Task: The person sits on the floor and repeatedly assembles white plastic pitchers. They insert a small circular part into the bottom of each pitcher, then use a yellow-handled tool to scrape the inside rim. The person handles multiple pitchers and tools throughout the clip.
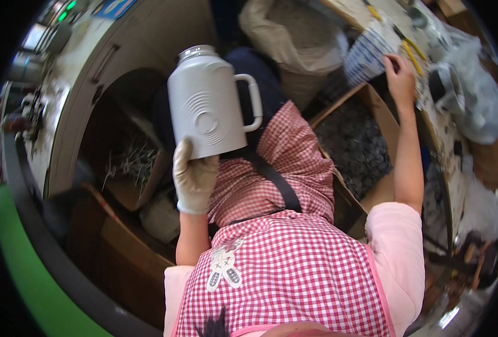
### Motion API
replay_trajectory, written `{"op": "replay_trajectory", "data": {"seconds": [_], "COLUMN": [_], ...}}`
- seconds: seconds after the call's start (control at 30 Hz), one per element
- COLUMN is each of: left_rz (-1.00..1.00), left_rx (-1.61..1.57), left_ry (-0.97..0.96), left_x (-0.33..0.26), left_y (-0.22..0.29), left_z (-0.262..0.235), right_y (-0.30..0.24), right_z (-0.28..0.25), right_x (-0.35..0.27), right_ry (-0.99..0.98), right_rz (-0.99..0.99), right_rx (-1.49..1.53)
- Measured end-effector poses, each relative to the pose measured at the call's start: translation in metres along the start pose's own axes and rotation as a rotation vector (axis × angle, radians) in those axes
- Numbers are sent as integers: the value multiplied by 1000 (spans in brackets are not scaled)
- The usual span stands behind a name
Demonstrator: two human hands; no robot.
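Observation:
My left hand (195,174), in a pale work glove, grips a light grey vacuum jug (201,106) by its lower end. The thumb lies on the jug's front and the other fingers are mostly hidden beneath it. The jug stands nearly upright over my lap, slightly tilted, its silvery neck uncapped and its handle to the right. My bare right hand (402,78) is stretched out to the far right, beside a blue-and-white patterned box (368,53). Its fingers are curled together, and what they hold, if anything, is too small to make out. Yellow-handled pliers (413,51) lie just beyond it.
An open cardboard box (385,106) of small clear pieces stands right of my knees. A large pale sack (294,33) is ahead. At left are a drawered bench (100,53) and a bin (131,185) with thin scraps. Plastic bags (479,106) crowd the right bench.

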State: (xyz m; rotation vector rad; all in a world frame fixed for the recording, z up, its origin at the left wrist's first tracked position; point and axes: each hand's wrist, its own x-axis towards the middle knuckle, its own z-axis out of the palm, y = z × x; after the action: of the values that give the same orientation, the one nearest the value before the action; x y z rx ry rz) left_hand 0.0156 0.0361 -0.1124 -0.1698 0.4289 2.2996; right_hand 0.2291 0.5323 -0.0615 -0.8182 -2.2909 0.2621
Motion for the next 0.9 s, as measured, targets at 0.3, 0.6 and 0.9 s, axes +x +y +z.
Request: {"op": "replay_trajectory", "data": {"seconds": [0.3, 0.6, 0.9], "left_rz": [47, 83, 11], "left_rx": [143, 240, 184], "left_ry": [39, 73, 96], "left_x": [-1, 0, -3], "left_y": [-13, -7, 7], "left_z": [18, 8, -3], "right_y": [21, 42, 49], "right_z": [-16, -5, 67], "right_x": [-5, -83, -203], "right_ry": [51, -1130, -509], "right_rz": [86, 534, 461], "right_rx": [-83, 204, -140]}}
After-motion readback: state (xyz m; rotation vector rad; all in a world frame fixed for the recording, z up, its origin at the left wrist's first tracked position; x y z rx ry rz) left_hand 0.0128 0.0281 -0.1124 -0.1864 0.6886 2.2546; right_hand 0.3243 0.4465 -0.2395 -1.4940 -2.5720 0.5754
